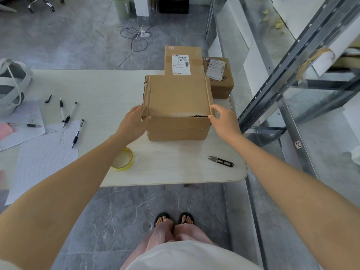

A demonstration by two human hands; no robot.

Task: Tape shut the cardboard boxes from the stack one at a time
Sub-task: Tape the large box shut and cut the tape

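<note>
head view. i see both hands on the plain brown cardboard box [177,94], which sits on a flatter brown cardboard box [177,135] at the right end of the white rounded-corner table [175,172]. the left hand [134,119] grips the near-left corner of the plain box, fingers curled over the top edge and thumb on the front face. the right hand [221,118] pinches the near-right corner between curled fingers and thumb.

the top of the plain box shows no fresh strip. only a pale patch of old residue and a dark torn slit mark its near edge. in front of it to the left lies the yellowish ring of clear tape [124,168], partly hidden by the left forearm, and in front to the right lie the small black thread snips [222,162]; neither hand touches either one.

behind the plain box stands a taller brown cardboard box with a white barcode label [194,53] and a tan band across its top. a small brown cardboard box with a pale printed label [222,88] sits behind and to the right. i cannot tell whether these two are finished work.

i judge this box to be at the positioning step, with taping and cutting, and then the flatter box, all still to do.
</note>
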